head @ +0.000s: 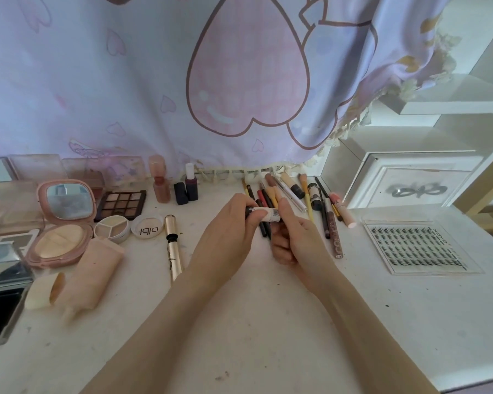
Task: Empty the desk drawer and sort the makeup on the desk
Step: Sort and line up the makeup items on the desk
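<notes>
Centrally, above the desk [268, 322]: small white tube [264, 214] pinched crosswise between left hand [228, 234] and right hand [293, 237], both curled around it; pencil pile [291, 200] just beyond at twelve o'clock, compact [61, 223] at nine

Two bare forearms run up from the bottom edge to the left hand [228, 234] and right hand [299, 237] — no sleeves, rings, watch or bracelets showing — nails short and unpainted.

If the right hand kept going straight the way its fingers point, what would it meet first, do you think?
Probably the pile of pencils and brushes just beyond the right hand, which holds a small tube together with the left hand; depth is unclear.
</notes>
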